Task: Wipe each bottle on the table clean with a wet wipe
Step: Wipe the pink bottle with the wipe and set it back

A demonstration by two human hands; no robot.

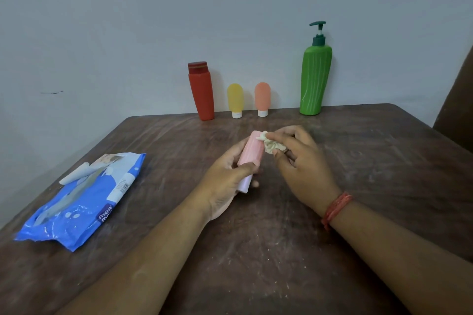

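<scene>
Wiping: crumpled white wet wipe [273, 145] against pale pink plastic bottle [250, 158]
Left hand [230, 176]: gripping the bottle above the scuffed brown surface [256, 250]
Right hand [299, 161]: pinching the wipe at the bottle's far end

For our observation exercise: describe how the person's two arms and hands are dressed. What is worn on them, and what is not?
Both forearms are bare, with no sleeves in view and no gloves on either hand. The right hand has a band of red-orange thread wound several times around its wrist. The left hand and its wrist carry nothing: no watch or bracelet shows. Whether a ring is worn cannot be told.
</scene>
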